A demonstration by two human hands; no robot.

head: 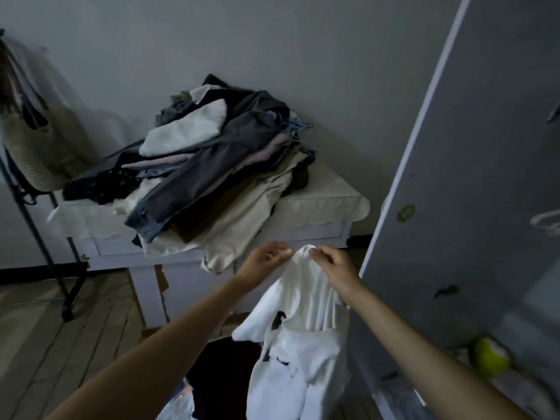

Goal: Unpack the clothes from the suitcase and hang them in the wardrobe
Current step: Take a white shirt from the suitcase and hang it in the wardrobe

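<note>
Both hands are raised in front of the body with one white garment strung between them: the left hand pinches its top edge with curled fingers, and the right hand pinches the same edge just beside it, so the cloth hangs free and lengthens downward, probably to find the neck or shoulders before a hanger goes in. The garment carries dark printed marks and hangs over a dark opening low in the view, likely the suitcase, though too little of it shows to be sure. Behind, one white surface bears a single heaped pile of clothes, greys, creams and browns overlapping too much to count singly; a few blue hangers poke out at its far side, kept within reach. One wardrobe door stands open at the right, close by for hanging. At the left, one dark rack holds a pale bag
</note>
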